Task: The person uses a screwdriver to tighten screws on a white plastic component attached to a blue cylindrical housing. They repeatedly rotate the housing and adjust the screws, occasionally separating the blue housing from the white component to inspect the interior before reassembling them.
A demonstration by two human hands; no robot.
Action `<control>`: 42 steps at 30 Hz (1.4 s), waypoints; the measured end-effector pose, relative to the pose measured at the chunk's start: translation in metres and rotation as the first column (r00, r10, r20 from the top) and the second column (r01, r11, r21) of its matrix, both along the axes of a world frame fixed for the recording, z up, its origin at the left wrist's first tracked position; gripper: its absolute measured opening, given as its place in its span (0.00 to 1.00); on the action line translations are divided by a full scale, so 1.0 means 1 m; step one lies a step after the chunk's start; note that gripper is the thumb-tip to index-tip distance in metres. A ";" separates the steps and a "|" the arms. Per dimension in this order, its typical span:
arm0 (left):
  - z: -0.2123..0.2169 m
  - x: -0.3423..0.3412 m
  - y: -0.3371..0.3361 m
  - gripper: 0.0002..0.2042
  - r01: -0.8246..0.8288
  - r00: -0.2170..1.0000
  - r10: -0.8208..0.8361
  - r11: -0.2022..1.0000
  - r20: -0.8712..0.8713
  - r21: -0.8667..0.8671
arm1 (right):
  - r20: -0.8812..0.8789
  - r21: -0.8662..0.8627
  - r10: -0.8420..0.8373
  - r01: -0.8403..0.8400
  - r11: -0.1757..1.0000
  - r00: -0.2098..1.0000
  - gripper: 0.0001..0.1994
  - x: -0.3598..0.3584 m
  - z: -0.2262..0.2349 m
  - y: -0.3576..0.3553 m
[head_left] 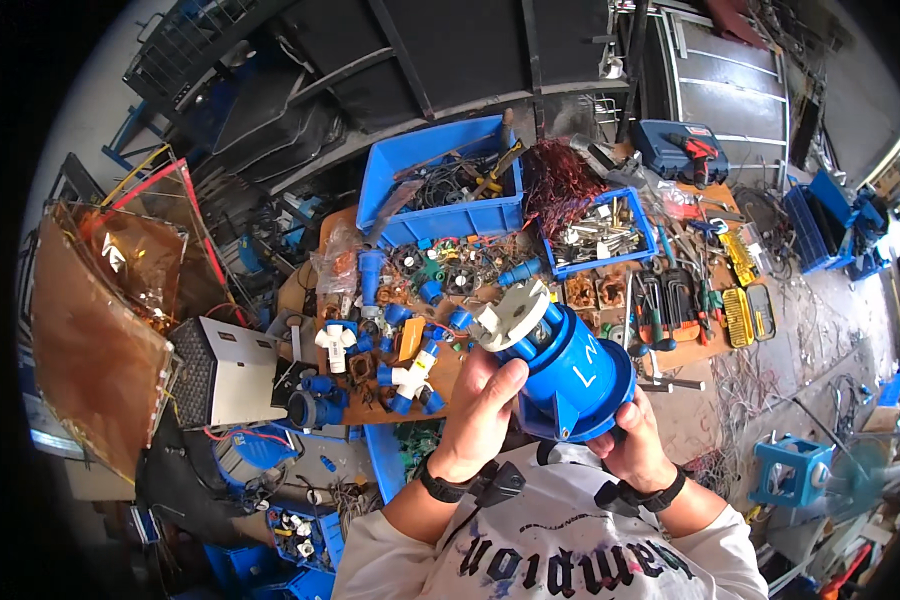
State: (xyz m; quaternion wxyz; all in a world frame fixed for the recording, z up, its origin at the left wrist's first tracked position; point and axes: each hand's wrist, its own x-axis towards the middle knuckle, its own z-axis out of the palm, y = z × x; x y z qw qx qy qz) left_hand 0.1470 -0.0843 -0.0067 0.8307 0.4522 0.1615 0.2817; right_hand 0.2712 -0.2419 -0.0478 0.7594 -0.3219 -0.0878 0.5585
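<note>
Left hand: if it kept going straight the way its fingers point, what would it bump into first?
The left hand is already against the big blue plug housing, fingers aimed up and right. So it meets that housing first; the white insert at its end lies just beyond, though depth is hard to judge.

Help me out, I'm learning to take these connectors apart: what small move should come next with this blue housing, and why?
Probably steady the blue housing with the right hand and let the left hand grip the white insert. It already sticks out of the top end, tilted, and the left fingertips rest just below it.
</note>
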 end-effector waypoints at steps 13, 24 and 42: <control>0.035 0.003 0.009 0.35 0.001 0.987 0.052 0.943 -0.151 0.334 | -0.157 0.090 0.265 -0.253 0.963 0.951 0.29 0.049 -0.027 -0.022; 0.041 0.004 0.008 0.32 0.020 0.994 0.020 0.931 -0.105 0.363 | -0.184 0.085 0.289 -0.278 0.957 0.940 0.32 0.055 -0.016 -0.031; 0.038 0.019 -0.017 0.31 -0.057 0.993 0.085 0.953 -0.082 0.296 | -0.189 0.094 0.311 -0.298 0.950 0.931 0.32 0.066 -0.010 -0.056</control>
